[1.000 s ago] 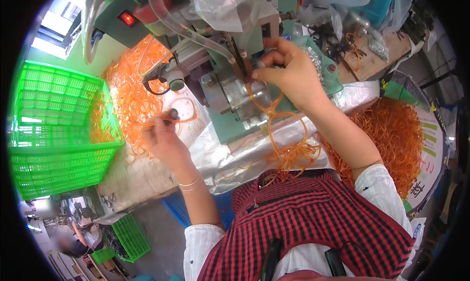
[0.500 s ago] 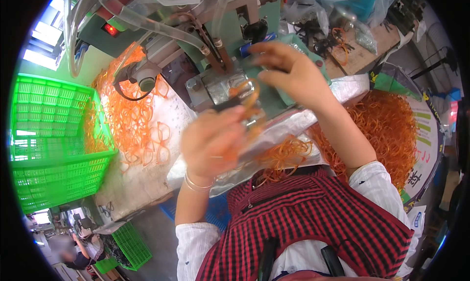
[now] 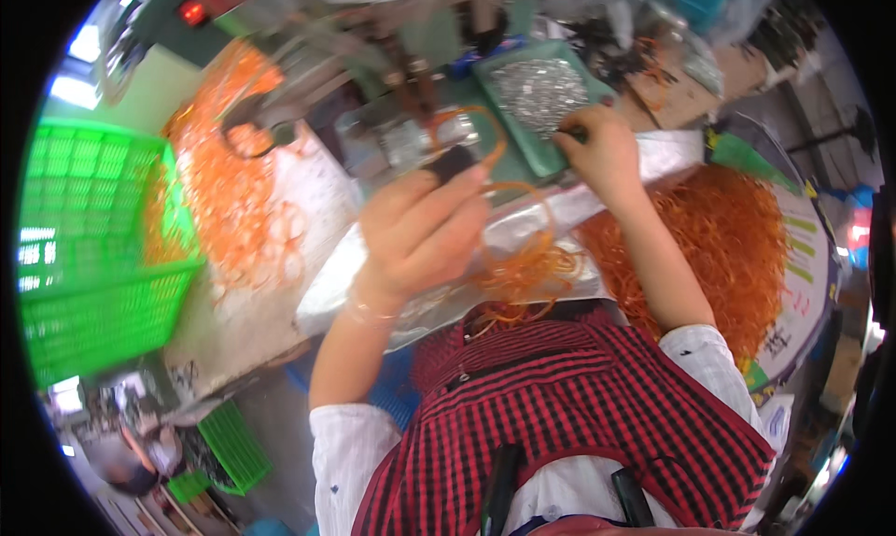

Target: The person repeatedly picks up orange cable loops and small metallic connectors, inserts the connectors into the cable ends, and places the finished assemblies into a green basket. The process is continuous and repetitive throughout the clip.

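My left hand (image 3: 415,232) is closed on a translucent orange eyeglass frame (image 3: 502,146), one rim up by the machine and the other lower down. A dark block-like piece (image 3: 451,163) shows at its fingertips; whether it is held or worn cannot be told. My right hand (image 3: 605,153) is at the near right side of a green tray (image 3: 549,165) filled with small shiny metal parts (image 3: 537,92). Its fingers are curled together, with something dark at the tips, too small to name. Just beyond my left hand is the machine's metal fixture (image 3: 401,142).
A machine (image 3: 406,36) stands in front. Orange frames lie heaped at left (image 3: 238,186), on the silvery covering before me (image 3: 532,270), and in a wide container at right (image 3: 709,246). A green crate (image 3: 93,218) stands far left. Another person (image 3: 126,461) is visible lower left.
My right hand has moved right and nearer, from in front of the tray to its near side, uncovering the metal parts. My left hand still holds the eyeglass frame, shifted slightly. The view has shifted.
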`<state>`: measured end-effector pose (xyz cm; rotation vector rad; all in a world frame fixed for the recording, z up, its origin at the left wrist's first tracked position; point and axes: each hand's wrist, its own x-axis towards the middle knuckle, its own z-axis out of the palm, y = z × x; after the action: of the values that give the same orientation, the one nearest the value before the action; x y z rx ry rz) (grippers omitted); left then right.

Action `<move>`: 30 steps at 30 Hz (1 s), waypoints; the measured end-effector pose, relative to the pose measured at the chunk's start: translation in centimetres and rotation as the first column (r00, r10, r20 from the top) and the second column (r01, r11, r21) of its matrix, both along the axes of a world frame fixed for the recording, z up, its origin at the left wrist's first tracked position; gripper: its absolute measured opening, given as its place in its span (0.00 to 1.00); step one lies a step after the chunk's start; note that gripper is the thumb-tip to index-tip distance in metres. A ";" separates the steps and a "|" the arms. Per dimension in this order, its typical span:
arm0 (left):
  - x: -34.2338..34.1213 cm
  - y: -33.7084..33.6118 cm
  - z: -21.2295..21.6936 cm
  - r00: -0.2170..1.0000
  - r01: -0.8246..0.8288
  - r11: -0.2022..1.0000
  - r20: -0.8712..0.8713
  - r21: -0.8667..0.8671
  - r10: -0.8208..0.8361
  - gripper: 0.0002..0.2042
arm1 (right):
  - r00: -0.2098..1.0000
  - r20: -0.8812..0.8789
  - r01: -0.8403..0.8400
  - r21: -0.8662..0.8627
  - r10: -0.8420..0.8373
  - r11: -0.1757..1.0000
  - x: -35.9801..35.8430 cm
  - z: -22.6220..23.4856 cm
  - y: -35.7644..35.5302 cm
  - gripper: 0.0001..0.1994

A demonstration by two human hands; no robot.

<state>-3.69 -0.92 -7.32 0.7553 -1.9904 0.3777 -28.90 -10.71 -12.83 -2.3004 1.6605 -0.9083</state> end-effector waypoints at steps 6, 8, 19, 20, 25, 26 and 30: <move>-1.4 6.1 -4.2 0.942 -0.150 0.960 -0.261 0.237 0.212 0.19 | 0.991 -0.132 -0.033 -0.169 0.011 0.985 0.4 -0.5 0.4 0.03; 0.3 9.0 -4.6 0.896 -0.406 0.897 -0.119 0.175 0.428 0.17 | 1.000 -0.019 0.010 -0.113 -0.012 0.993 0.0 -1.1 0.3 0.05; 23.0 4.7 -0.8 -0.046 -0.980 -0.110 0.348 0.168 0.936 0.14 | 0.968 0.121 -0.169 -0.333 0.220 0.928 3.4 2.2 -1.8 0.06; 22.1 2.8 -1.5 -0.215 -0.929 -0.336 0.514 0.153 0.831 0.16 | 0.972 0.154 -0.127 -0.293 0.178 0.948 3.4 1.5 -2.3 0.06; 26.4 1.1 -9.5 -0.146 -0.874 -0.320 0.431 0.365 0.891 0.18 | 0.986 0.162 0.004 -0.205 0.029 0.979 -0.4 -0.3 -0.8 0.07; 25.8 1.9 -10.0 -0.110 -0.878 -0.254 0.346 0.405 0.932 0.17 | 0.986 0.166 0.052 -0.163 -0.024 0.985 -1.7 0.0 0.4 0.07; 20.6 2.7 -6.3 0.263 -0.752 0.355 -0.241 0.555 0.934 0.12 | 0.944 0.296 0.130 0.078 -0.147 0.988 -5.2 1.1 2.6 0.09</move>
<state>16.90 1.82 -13.64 1.9794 -0.8937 0.3841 -34.08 -8.13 -11.78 -1.9109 1.7036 -1.1582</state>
